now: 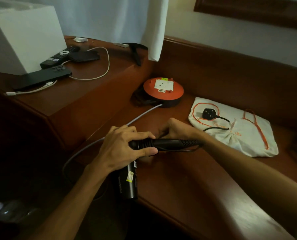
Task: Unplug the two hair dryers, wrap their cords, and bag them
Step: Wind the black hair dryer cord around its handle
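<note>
Hair dryer: black, held over the lower wooden ledge, handle lying sideways, barrel pointing down toward the person.
Left hand: fingers curled round the top of the handle, clamped over the coils already wound there.
Cord: runs from the handle's tail end up onto the cloth bag; several turns sit on the handle, and a loose length is left.
Right hand: fingers closed behind the handle, seemingly pinching the cord, though the grip itself is partly hidden.
Plug: free of the orange socket reel, lying on the bag.
Bag: white drawstring cloth, flat on the ledge just right of the hands.
Doing it well: I'd say keep the left thumb pinning the wraps, lay each turn snug beside the last, and feed slack steadily so the plug doesn't drag or whip.
</note>
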The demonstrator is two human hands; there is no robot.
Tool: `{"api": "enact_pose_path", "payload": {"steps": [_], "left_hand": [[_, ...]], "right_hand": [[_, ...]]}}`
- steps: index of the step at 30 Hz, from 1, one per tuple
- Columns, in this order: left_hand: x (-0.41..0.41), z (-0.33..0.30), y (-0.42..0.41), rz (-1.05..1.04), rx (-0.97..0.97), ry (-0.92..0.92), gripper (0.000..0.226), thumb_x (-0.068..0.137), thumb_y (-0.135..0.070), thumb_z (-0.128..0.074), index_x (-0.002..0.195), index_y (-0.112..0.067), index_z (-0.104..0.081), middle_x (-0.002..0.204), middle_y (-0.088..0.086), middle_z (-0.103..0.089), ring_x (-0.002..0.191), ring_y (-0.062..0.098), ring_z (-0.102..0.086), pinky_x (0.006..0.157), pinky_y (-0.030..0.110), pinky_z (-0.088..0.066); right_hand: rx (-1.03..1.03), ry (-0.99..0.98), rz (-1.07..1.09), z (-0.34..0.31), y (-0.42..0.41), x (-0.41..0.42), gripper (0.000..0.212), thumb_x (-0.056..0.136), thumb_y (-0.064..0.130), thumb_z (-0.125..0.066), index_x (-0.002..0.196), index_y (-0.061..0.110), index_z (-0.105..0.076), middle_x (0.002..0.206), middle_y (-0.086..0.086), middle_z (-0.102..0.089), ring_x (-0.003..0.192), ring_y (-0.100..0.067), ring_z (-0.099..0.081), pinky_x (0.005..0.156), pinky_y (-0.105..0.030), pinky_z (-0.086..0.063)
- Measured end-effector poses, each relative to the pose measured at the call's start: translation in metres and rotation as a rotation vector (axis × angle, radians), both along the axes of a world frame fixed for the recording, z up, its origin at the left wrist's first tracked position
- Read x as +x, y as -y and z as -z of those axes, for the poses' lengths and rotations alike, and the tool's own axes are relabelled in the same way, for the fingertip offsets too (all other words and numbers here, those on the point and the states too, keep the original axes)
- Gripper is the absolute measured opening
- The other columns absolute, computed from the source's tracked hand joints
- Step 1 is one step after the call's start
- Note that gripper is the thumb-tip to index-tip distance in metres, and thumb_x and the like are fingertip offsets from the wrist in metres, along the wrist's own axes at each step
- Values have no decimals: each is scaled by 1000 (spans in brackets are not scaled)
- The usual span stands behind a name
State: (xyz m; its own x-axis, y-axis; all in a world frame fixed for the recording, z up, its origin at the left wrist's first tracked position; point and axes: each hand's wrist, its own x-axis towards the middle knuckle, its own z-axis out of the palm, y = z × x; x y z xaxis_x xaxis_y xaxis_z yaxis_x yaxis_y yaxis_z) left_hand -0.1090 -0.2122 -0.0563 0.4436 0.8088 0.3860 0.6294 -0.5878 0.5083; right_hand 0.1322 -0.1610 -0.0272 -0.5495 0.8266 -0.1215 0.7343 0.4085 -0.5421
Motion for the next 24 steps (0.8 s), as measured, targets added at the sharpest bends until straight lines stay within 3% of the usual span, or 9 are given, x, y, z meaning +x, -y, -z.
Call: {"api": "enact_pose_path", "payload": {"steps": [5, 9, 12, 16, 18, 21, 24], "left_hand": [[5, -5, 1, -33, 34, -131, 52, 74, -83, -54, 113, -51, -66, 75, -19, -50, 75, -5, -44, 84, 37, -43], [6, -7, 1, -70, 6, -120, 60, 70, -84, -55, 116, -48, -67, 82, -18, -59, 80, 3, -52, 85, 37, -44], [11, -11, 0, -91, -8, -169, 70, 69, -86, -51, 126, -47, -64, 85, -20, -58, 87, 7, -55, 87, 36, -40], [12, -15, 0, -139, -66, -287, 74, 83, -84, -46, 149, -49, -39, 98, -13, -54, 98, 12, -52, 93, 37, -35], [13, -17, 3, -137, -92, -399, 72, 90, -79, -37, 154, -51, -21, 102, -9, -56, 98, 14, -50, 98, 40, -35], [19, -23, 4, -78, -54, -503, 62, 100, -66, -28, 156, -43, -14, 89, -5, -60, 91, 21, -59, 93, 44, -37], [20, -27, 1, -39, -70, -461, 56, 103, -60, -29, 155, -39, -23, 73, -9, -49, 76, 18, -57, 87, 43, -39]], "right_hand": [[-25, 93, -17, -29, -2, -12, 25, 82, 16, -79, 63, 13, -62, 60, 6, -57, 54, -7, -49, 54, -26, -41], [-51, 66, 40, -42, 6, -11, 24, 84, 16, -78, 73, -1, -66, 65, -3, -61, 56, -12, -50, 54, -25, -40], [-149, -2, 77, -55, 10, -13, 22, 94, 16, -66, 78, 2, -70, 61, -2, -58, 52, -12, -47, 50, -24, -38], [-101, 92, -16, -67, 25, -22, 26, 98, 16, -53, 80, 11, -72, 71, -11, -66, 59, -18, -54, 57, -33, -43], [-113, 103, -66, -68, 36, -25, 25, 100, 13, -50, 89, 11, -73, 79, -11, -69, 63, -18, -57, 59, -32, -45], [-44, 76, -51, -66, 47, -27, 25, 99, 7, -49, 93, 7, -73, 81, -9, -69, 63, -11, -55, 58, -26, -43], [43, 12, -16, -60, 50, -25, 23, 98, 8, -52, 87, 6, -72, 75, -6, -67, 59, -10, -57, 55, -25, -44]]}}
